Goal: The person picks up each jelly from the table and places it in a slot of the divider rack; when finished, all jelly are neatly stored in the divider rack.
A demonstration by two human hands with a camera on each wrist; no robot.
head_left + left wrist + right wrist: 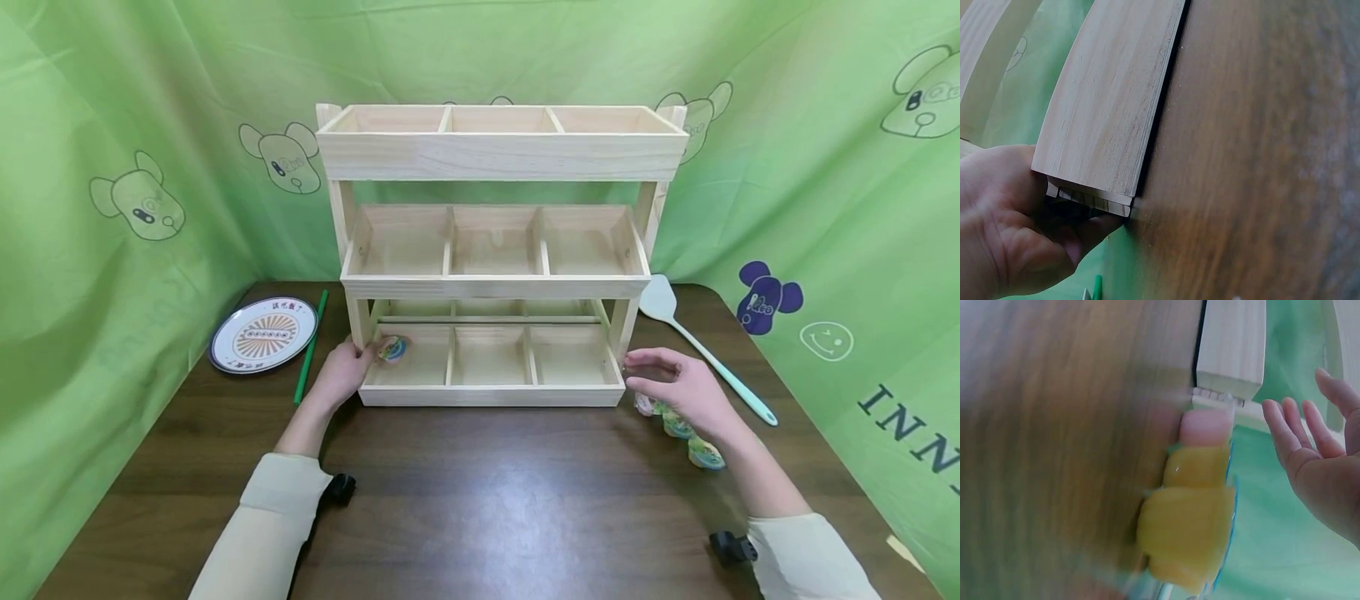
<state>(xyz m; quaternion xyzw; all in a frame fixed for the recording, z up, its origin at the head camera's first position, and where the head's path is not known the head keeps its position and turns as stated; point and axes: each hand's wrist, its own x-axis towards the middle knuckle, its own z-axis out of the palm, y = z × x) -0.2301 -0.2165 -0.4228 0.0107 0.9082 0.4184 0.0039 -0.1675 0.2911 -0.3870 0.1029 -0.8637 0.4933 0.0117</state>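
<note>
A three-tier wooden rack (495,287) stands on the table, each tier split into three compartments. My left hand (343,371) grips the left side of its bottom tier; in the left wrist view, that hand (1010,219) curls at the end of the front board (1107,94), its fingertips partly hidden. Close by the fingers, a small jelly cup (392,348) lies in the bottom left compartment. My right hand (686,387) hovers by the rack's right side, fingers loosely bent and holding nothing. Below it, jelly cups (705,454) sit in a row, pink and yellow in the right wrist view.
On the left lie a round patterned plate (262,335) and a thin green stick (311,350). A pale blue spatula (716,362) lies at the right, its head behind the rack's right side. Green printed cloth (495,50) surrounds the table (480,500).
</note>
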